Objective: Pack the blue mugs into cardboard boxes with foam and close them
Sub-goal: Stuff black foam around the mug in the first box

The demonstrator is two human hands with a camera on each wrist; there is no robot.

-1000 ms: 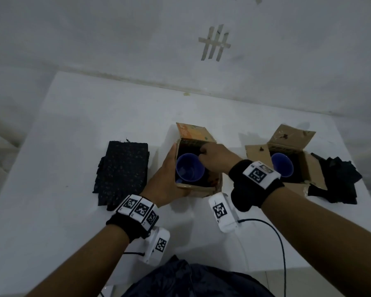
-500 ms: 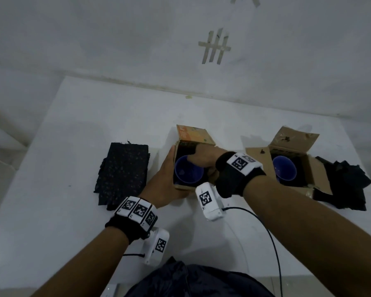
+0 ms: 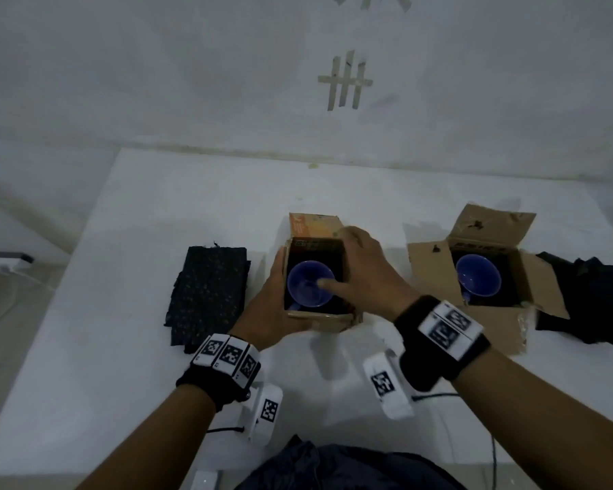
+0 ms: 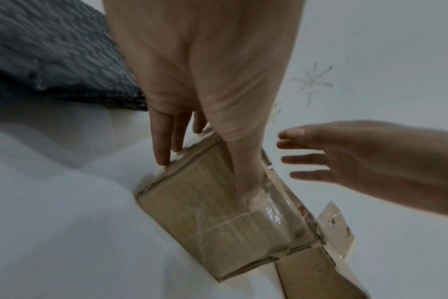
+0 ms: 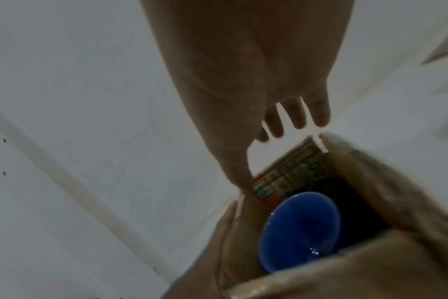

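A small cardboard box [image 3: 321,318] stands at the table's middle, holding a blue mug [image 3: 307,286] set in dark foam. My left hand [image 3: 266,307] steadies it, straight fingers [image 4: 164,149] flat on its left side and thumb on the taped front face [image 4: 212,218]. Just above the box's right side, my right hand [image 3: 356,265] hovers with spread fingers and holds nothing; the thumb reaches over the mug [image 5: 298,230]. The far flap [image 3: 314,226] stands up. A second open box [image 3: 542,288] to the right holds another blue mug [image 3: 478,275] in foam.
A stack of black foam sheets [image 3: 209,291] lies left of the held box. A heap of black foam [image 3: 591,298] sits at the table's right edge. The white table [image 3: 156,224] meets the wall at the back.
My right hand has come up out of the box, where it reached in beside the mug, and now spreads above it. The left hand stays on the box.
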